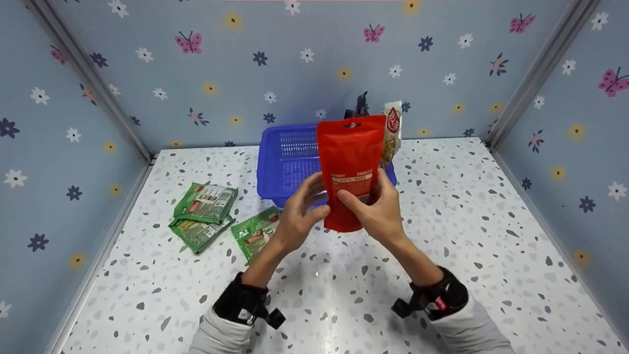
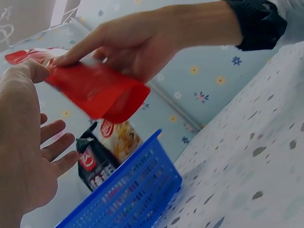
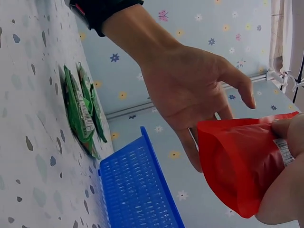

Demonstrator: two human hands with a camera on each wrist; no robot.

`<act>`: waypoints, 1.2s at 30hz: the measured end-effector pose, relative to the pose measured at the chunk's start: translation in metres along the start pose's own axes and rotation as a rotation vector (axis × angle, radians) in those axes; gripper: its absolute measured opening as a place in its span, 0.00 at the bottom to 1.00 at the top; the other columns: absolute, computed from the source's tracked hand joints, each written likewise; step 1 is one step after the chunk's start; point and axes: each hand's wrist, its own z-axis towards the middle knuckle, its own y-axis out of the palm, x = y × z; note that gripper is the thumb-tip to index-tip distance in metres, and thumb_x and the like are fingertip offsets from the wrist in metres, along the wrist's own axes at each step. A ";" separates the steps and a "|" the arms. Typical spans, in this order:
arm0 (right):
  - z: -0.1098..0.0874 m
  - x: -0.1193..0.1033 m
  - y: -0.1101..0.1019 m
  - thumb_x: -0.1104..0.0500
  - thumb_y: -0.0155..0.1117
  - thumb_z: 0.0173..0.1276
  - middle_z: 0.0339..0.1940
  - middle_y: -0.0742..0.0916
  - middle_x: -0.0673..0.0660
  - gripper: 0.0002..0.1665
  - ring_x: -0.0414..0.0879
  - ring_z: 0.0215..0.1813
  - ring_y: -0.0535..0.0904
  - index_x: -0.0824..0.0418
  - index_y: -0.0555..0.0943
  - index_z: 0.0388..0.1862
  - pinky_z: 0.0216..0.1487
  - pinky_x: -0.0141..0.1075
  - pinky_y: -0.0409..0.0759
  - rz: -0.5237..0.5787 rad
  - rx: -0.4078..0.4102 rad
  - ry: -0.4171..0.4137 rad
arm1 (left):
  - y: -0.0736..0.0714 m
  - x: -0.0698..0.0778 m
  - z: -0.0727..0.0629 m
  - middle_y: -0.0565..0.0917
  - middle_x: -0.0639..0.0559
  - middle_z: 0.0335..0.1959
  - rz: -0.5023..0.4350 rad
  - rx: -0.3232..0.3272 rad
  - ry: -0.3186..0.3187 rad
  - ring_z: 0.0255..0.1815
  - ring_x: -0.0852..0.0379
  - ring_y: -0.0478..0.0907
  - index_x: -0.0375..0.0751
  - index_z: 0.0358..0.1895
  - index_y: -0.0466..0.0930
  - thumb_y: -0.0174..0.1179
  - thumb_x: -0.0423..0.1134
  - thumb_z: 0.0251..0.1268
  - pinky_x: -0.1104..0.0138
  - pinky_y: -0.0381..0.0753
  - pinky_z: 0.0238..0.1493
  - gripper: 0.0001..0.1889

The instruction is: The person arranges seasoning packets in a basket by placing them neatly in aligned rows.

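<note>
A red stand-up pouch (image 1: 351,162) is held upright over the near side of a blue plastic basket (image 1: 268,162). My right hand (image 1: 385,211) grips its lower right side, thumb across the printed face and fingers behind. Beside the pouch's left edge is my left hand (image 1: 297,216), its fingers loosely bent and spread; in the right wrist view this left hand (image 3: 185,85) has its fingertips right at the pouch's bottom end. A black packet (image 2: 95,164) and a cream snack bag (image 1: 392,132) stand in the basket, partly hidden behind the red pouch.
Two green packets (image 1: 206,204) overlap on the speckled white table (image 1: 162,275), left of the basket. Another green packet (image 1: 255,233) lies nearer, partly covered by my left hand and forearm. Flower-patterned walls (image 1: 295,73) enclose the table at the back and sides.
</note>
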 end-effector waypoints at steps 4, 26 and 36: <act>-0.001 0.000 0.003 0.61 0.83 0.72 0.62 0.93 0.61 0.38 0.51 0.58 0.94 0.65 0.76 0.76 0.62 0.43 0.94 0.015 0.004 -0.021 | 0.011 0.003 -0.004 0.79 0.41 0.81 -0.013 -0.027 -0.034 0.82 0.43 0.78 0.38 0.88 0.63 0.66 0.43 0.75 0.47 0.75 0.87 0.42; -0.005 0.002 0.009 0.58 0.84 0.71 0.67 0.91 0.57 0.40 0.52 0.66 0.90 0.63 0.78 0.78 0.70 0.43 0.90 -0.022 0.022 0.004 | 0.032 0.003 -0.010 0.90 0.43 0.63 -0.020 -0.004 -0.106 0.54 0.47 0.92 0.43 0.77 0.77 0.78 0.41 0.74 0.55 0.97 0.52 0.32; -0.005 0.001 0.007 0.58 0.85 0.70 0.67 0.91 0.57 0.40 0.51 0.66 0.88 0.62 0.78 0.77 0.69 0.44 0.89 -0.031 0.020 -0.009 | 0.031 0.004 -0.009 0.90 0.40 0.63 -0.037 -0.014 -0.109 0.53 0.47 0.93 0.41 0.77 0.76 0.78 0.41 0.75 0.55 0.97 0.50 0.33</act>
